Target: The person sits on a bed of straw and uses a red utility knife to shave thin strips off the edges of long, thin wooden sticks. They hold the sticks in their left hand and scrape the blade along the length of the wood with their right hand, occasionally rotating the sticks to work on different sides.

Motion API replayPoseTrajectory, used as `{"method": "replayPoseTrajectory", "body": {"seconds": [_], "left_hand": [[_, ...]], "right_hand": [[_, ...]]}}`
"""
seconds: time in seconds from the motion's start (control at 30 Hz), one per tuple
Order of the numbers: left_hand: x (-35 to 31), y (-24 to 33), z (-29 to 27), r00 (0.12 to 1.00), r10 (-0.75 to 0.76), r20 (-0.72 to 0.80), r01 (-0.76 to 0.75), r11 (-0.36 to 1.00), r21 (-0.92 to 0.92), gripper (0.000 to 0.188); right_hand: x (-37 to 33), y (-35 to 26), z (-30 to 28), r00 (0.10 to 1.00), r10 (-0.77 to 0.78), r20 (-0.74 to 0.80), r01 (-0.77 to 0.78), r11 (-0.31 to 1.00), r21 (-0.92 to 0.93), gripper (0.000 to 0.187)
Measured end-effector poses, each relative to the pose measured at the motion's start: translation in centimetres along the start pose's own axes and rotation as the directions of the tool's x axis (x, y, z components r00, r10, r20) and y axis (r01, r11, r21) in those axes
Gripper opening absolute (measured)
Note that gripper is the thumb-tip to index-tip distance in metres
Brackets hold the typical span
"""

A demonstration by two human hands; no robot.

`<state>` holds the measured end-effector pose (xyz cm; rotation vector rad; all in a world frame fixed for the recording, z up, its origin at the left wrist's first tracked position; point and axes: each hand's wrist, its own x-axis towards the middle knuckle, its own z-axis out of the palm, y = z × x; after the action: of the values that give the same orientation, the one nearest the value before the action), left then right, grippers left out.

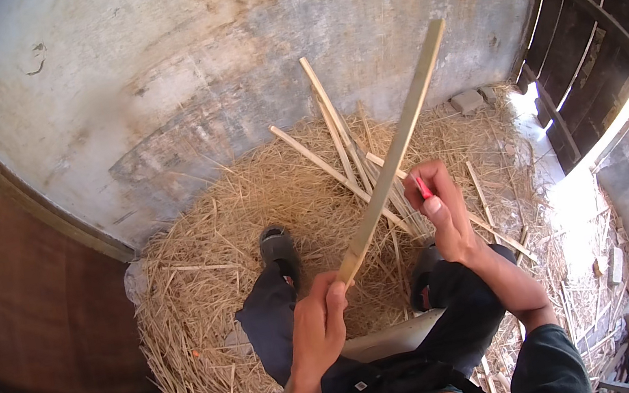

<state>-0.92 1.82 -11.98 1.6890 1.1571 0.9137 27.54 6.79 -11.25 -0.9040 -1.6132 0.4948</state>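
My left hand (pixel 322 324) is closed round the lower part of a long flat bamboo strip (pixel 394 155). The strip slants up and away to the right, its far end in front of the wall. To the right of the strip, my right hand (pixel 441 205) is closed on a small red-handled tool (pixel 422 186). Only a bit of red shows between the fingers; the working end is hidden, so I cannot tell its exact kind. Beyond my hands, several pale strips (pixel 316 157) lie crossed, some leaning toward the wall.
Dry shavings and splinters (pixel 209 205) cover the floor around my dark shoes (pixel 279 247). A stained plaster wall (pixel 172 79) rises ahead. To the left is a brown panel (pixel 40 281); on the right stand dark wooden boards (pixel 576 31), with blocks (pixel 466 101) by the wall.
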Motion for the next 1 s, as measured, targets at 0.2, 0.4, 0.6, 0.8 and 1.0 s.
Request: {"method": "replayPoseTrajectory", "body": {"seconds": [0.2, 0.4, 0.6, 0.8, 1.0], "left_hand": [[-0.2, 0.3, -0.1, 0.984, -0.143, 0.108, 0.173, 0.914, -0.368, 0.040], [-0.3, 0.6, -0.2, 0.979, -0.146, 0.143, 0.191, 0.902, -0.387, 0.041], [-0.4, 0.8, -0.3, 0.983, -0.158, 0.089, 0.180, 0.916, -0.359, 0.035], [-0.4, 0.9, 0.3, 0.994, -0.084, -0.066, 0.072, 0.982, -0.177, 0.031], [-0.4, 0.7, 0.6, 0.988, 0.004, -0.155, 0.006, 0.998, 0.060, 0.029]], "right_hand": [[0.6, -2.9, 1.0, 0.956, -0.125, 0.265, 0.206, 0.930, -0.303, 0.031], [0.2, -2.6, 1.9, 0.954, -0.155, 0.255, 0.242, 0.901, -0.361, 0.029], [0.4, -2.6, 2.2, 0.955, -0.170, 0.243, 0.254, 0.894, -0.370, 0.032], [0.3, -2.8, 2.1, 0.949, -0.160, 0.270, 0.267, 0.865, -0.425, 0.035], [0.2, -3.1, 2.2, 0.949, -0.154, 0.275, 0.267, 0.856, -0.443, 0.035]]}}
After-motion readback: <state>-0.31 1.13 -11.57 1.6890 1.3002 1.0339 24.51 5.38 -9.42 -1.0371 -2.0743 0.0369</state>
